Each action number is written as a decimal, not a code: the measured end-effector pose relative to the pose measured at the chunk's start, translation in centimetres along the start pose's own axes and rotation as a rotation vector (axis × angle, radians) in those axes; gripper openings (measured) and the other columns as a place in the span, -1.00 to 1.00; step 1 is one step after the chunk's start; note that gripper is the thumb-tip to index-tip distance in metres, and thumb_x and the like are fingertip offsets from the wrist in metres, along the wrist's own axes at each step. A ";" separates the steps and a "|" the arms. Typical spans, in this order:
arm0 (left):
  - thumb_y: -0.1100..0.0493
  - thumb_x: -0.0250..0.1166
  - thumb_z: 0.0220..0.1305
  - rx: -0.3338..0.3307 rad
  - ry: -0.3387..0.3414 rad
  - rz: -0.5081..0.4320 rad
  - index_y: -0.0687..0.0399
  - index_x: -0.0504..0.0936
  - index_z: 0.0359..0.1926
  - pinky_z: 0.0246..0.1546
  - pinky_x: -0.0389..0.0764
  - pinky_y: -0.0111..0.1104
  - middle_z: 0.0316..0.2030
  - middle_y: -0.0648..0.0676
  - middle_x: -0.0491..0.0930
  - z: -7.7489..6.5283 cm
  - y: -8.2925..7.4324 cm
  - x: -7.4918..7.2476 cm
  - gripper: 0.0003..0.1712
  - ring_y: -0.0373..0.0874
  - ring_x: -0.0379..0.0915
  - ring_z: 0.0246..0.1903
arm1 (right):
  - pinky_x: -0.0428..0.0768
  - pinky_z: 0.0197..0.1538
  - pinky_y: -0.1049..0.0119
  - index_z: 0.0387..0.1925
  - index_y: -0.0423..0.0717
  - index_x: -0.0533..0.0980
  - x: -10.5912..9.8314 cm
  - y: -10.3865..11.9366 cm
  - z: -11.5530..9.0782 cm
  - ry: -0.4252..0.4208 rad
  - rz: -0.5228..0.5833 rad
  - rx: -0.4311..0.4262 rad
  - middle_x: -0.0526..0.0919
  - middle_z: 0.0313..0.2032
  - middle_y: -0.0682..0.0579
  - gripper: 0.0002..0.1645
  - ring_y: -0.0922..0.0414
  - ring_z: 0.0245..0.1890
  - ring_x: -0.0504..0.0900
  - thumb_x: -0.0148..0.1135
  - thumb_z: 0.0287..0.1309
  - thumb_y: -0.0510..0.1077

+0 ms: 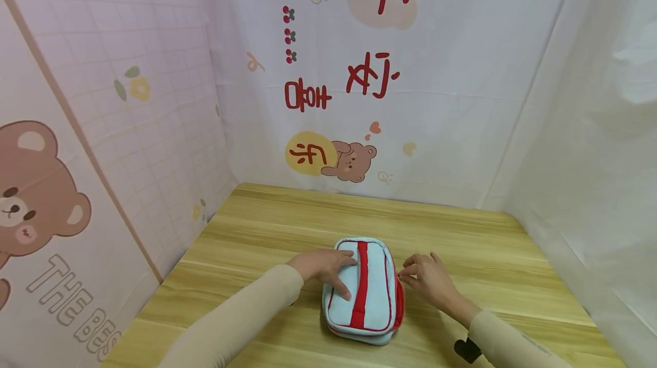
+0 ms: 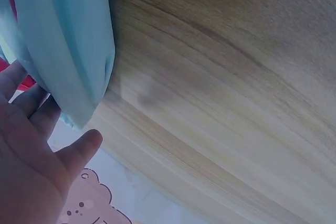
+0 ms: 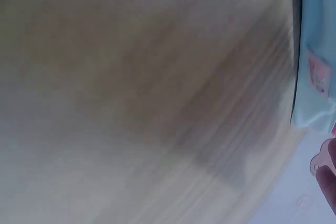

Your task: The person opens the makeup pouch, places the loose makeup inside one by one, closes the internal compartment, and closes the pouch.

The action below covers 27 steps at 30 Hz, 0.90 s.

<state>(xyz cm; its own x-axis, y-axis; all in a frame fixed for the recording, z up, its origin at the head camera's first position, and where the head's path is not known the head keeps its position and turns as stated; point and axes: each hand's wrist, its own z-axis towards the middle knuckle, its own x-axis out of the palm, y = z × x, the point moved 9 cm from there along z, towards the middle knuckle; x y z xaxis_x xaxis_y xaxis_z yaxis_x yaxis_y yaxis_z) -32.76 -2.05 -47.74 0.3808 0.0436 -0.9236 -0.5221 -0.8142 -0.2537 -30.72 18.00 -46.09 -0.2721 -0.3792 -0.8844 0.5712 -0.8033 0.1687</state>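
A pale blue fabric bag [image 1: 377, 294] with red piping and a red strap [image 1: 362, 282] down its top lies on the table. My left hand [image 1: 325, 268] rests on the bag's top left part, fingers spread toward the strap. In the left wrist view, its fingers reach over the bag's side [image 2: 68, 35] with the thumb apart. At the bag's right edge my right hand [image 1: 426, 278] pinches the zipper pull, small and mostly hidden by the fingertips. Below it a red side panel [image 1: 400, 305] shows. Only fingertips [image 3: 326, 182] appear in the right wrist view, close to the bag.
The wood-grain table [image 1: 451, 242] extends around the bag on all sides. White printed cloth [image 1: 436, 100] hangs behind it, with more cloth at left and right. A dark heart-shaped thing [image 1: 467, 350] is by the right sleeve. A small pink label [image 3: 318, 73] sits on the bag's side.
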 end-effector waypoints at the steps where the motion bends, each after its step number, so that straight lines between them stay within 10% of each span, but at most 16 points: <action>1: -0.31 0.49 0.00 -0.001 0.001 -0.003 -0.31 0.35 0.44 0.35 0.23 -0.23 0.46 -0.20 0.19 0.0 0.0 0.0 -0.03 -0.19 0.08 0.43 | 0.23 0.19 -0.43 -0.47 0.04 0.76 -0.1 0.2 -0.2 -0.003 -0.002 -0.011 0.63 -0.31 0.16 -0.90 0.05 -0.19 0.62 0.57 -0.10 -0.19; 27: -0.29 0.51 -0.01 -0.019 -0.006 -0.048 -0.29 0.37 0.42 0.34 0.26 -0.20 0.44 -0.18 0.22 0.5 0.4 0.5 -0.04 -0.16 0.12 0.42 | 0.38 -0.11 -0.41 -0.57 0.30 0.66 -2.1 7.9 -7.0 -0.079 0.052 -0.352 0.48 -0.32 0.40 -0.71 0.31 -0.27 0.53 0.61 -0.36 -0.15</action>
<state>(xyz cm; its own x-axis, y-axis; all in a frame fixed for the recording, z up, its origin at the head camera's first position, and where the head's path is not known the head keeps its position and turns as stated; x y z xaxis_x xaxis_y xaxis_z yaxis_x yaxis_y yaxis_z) -33.17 -2.09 -48.43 0.4002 0.0864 -0.9124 -0.4888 -0.8220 -0.2923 -20.24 15.62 -45.96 -0.2865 -0.4608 -0.8400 0.8136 -0.5800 0.0407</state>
